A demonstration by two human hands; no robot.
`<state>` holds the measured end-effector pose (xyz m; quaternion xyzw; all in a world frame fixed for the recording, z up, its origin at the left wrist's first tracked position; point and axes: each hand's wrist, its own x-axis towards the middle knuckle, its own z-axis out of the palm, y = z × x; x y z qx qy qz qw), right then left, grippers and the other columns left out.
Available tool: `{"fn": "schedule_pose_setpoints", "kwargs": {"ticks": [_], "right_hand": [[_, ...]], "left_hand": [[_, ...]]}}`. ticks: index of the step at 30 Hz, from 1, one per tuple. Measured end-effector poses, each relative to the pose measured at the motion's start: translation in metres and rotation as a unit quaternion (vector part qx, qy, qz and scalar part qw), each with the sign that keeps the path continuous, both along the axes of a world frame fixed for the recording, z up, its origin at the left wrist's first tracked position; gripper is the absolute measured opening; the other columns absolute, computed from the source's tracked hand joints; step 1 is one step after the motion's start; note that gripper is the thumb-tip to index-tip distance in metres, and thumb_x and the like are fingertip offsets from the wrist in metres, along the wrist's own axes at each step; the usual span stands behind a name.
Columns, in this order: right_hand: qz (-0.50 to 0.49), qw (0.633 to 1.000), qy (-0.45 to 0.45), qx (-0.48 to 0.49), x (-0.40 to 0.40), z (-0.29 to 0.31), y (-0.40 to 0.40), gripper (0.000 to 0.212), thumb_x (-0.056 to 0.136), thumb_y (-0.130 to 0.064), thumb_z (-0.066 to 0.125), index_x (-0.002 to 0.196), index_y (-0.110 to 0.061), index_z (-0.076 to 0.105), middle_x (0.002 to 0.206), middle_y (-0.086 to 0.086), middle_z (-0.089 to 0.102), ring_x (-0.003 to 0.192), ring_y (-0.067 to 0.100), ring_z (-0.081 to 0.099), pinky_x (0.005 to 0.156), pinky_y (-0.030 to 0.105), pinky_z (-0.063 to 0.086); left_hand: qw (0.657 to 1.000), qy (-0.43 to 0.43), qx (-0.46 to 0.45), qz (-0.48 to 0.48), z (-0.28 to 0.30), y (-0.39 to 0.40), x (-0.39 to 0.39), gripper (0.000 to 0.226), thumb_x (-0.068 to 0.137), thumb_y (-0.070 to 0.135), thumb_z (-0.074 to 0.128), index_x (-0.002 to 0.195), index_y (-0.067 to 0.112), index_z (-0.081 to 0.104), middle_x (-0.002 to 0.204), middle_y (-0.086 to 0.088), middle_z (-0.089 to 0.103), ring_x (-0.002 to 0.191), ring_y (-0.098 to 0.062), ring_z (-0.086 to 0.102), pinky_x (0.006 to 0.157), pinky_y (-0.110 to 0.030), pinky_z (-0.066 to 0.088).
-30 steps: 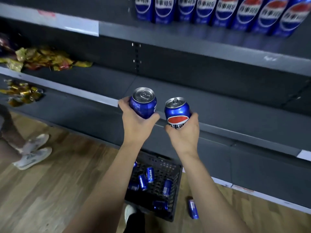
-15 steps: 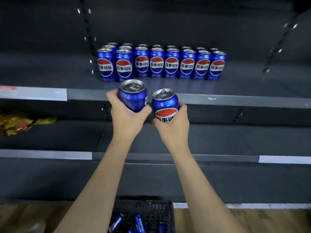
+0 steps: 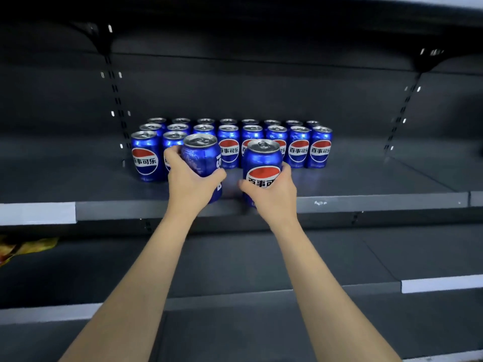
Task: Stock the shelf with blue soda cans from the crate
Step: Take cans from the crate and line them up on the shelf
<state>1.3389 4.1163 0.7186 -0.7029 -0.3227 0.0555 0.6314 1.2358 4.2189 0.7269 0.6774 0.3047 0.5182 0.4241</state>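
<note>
On the dark grey metal shelf (image 3: 366, 178) stands a block of blue aluminium soda cans with red-white-blue labels (image 3: 299, 147), upright and packed side by side in rows running back toward the rear panel; the two leftmost columns reach one can further forward than the rest, so the front of the block is stepped; the left hand (image 3: 192, 182) has its fingers and thumb curled round a blue soda can turned with its printed side away (image 3: 202, 159), held upright just in front of the stepped rows and hiding part of the cans behind it; the right hand (image 3: 274, 192) grips a second blue soda can with its round logo facing out (image 3: 262, 163), also upright, low over the front lip of the shelf, though whether its base touches the surface cannot be told; the two held cans are near each other with a gap between them; bare shelf lies to the right of the block and in a strip along the front edge, and more to the left; black slotted uprights (image 3: 116, 100) flank the bay; a darker shelf overhangs above; below sit further grey shelves, one carrying yellow and red snack packets (image 3: 23, 248) at the far left edge.
</note>
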Motion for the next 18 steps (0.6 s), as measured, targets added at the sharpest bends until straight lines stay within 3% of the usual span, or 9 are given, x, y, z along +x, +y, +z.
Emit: {"fn": "schedule_pose_setpoints", "kwargs": {"ticks": [3,6,8,11,18], "right_hand": [[0.015,1.0,-0.001,-0.01,0.021,0.002,0.019,0.064,0.067,-0.022,0.082,0.118,-0.018,0.043,0.107,-0.006,0.058,0.094,0.01,0.057,0.063,0.003,0.037],[0.03,0.999,0.001,-0.025,0.038,0.001,0.038,0.07,0.066,-0.025,0.084,0.122,-0.016,0.043,0.113,-0.004,0.059,0.099,0.011,0.057,0.076,0.015,0.045],[0.036,0.999,0.006,-0.037,0.047,-0.002,0.049,0.075,0.065,-0.027,0.085,0.125,-0.014,0.041,0.112,-0.005,0.057,0.1,0.011,0.056,0.084,0.023,0.048],[0.039,0.998,0.02,-0.039,0.057,-0.007,0.063,0.078,0.063,-0.029,0.087,0.123,-0.015,0.04,0.113,-0.004,0.057,0.098,0.011,0.057,0.086,0.029,0.051],[0.057,0.997,0.012,-0.046,0.069,-0.018,0.083,0.073,0.064,-0.026,0.087,0.118,-0.015,0.04,0.114,-0.002,0.057,0.097,0.011,0.055,0.079,0.019,0.043]], "left_hand": [[1.0,0.008,-0.016,0.01,0.0,0.015,0.017,0.074,0.072,0.008,0.077,0.128,0.012,0.029,0.094,0.023,0.044,0.081,0.01,0.049,0.07,-0.006,0.036],[0.999,0.014,-0.043,0.009,-0.002,0.027,0.032,0.075,0.072,0.009,0.077,0.13,0.014,0.029,0.096,0.019,0.046,0.086,0.005,0.051,0.08,-0.02,0.04],[0.998,0.023,-0.053,0.009,-0.005,0.036,0.04,0.075,0.072,0.009,0.077,0.13,0.014,0.029,0.097,0.019,0.047,0.087,0.005,0.052,0.082,-0.023,0.039],[0.997,0.035,-0.064,0.001,-0.012,0.048,0.05,0.079,0.071,0.011,0.079,0.131,0.016,0.029,0.109,0.008,0.052,0.094,-0.007,0.054,0.079,-0.024,0.041],[0.997,0.041,-0.065,0.02,-0.027,0.063,0.059,0.08,0.071,0.01,0.079,0.131,0.015,0.027,0.117,0.003,0.051,0.1,-0.011,0.054,0.078,-0.021,0.041]]}}
